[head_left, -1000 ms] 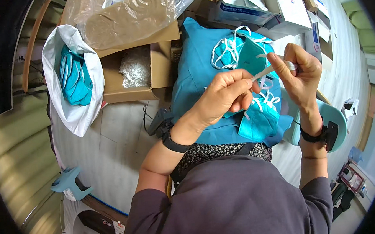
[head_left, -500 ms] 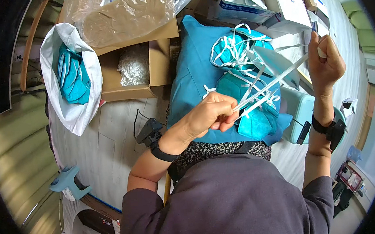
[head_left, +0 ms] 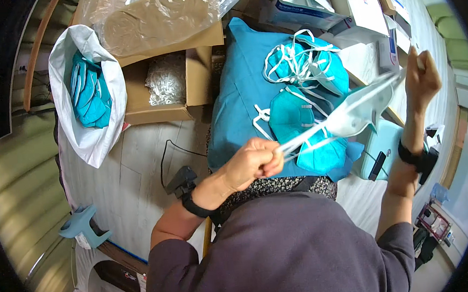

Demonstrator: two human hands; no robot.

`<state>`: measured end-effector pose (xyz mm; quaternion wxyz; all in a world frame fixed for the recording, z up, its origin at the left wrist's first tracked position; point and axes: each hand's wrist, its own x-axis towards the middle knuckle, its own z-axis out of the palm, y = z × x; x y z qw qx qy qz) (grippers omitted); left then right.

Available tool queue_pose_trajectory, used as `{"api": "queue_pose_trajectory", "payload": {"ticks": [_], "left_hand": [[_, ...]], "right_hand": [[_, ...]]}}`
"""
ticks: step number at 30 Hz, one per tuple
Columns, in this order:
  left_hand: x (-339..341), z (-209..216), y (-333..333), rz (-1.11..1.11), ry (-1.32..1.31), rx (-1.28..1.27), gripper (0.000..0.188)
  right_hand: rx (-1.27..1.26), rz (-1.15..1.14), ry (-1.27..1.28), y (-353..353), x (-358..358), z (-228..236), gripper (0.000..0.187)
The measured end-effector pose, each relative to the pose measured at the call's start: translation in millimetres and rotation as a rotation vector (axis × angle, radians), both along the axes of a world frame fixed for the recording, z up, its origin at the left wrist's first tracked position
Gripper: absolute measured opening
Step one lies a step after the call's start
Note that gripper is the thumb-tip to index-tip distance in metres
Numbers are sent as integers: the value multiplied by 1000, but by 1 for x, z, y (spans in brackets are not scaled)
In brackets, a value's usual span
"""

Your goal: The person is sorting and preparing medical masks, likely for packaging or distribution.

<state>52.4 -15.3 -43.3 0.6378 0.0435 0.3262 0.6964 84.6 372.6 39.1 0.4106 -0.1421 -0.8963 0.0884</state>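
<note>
A respirator mask [head_left: 370, 109], white inside with a teal edge, hangs tilted between my hands. Its white elastic straps [head_left: 319, 127] run taut and slightly blurred across the gap. My left hand [head_left: 258, 163] is closed around the straps at the near left end. Higher up on the right, my right hand [head_left: 422, 78] is closed at the other end of the straps; the exact grip is partly hidden. Below them, teal masks [head_left: 291, 115] with loose white straps lie on a blue cloth cushion [head_left: 235, 86] in front of me.
At the far left, a white bag [head_left: 94, 147] holds several teal masks. Beside it, a cardboard box [head_left: 158, 116] contains a heap of white straps [head_left: 165, 84]. Opened cartons [head_left: 300, 12] stand at the back right. A pale blue case [head_left: 383, 149] sits right of the cushion.
My right hand has moved outward to the right and slightly down; my left hand has shifted left and down. The mask between them has swung right and turned its white inside more into view.
</note>
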Motion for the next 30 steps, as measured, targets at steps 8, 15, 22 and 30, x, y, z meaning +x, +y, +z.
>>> {"api": "queue_pose_trajectory", "payload": {"ticks": [8, 15, 22, 30], "left_hand": [[-38, 9, 44, 62, 54, 179, 25], [-48, -25, 60, 246, 19, 161, 43], [-55, -53, 56, 487, -173, -22, 35], [-57, -56, 26, 583, -98, -51, 37]], "right_hand": [[-339, 320, -135, -90, -21, 7, 45], [-376, 435, -147, -117, -25, 2, 40], [-466, 405, -34, -122, -36, -6, 40], [-412, 733, -319, -130, -27, -24, 20]]}}
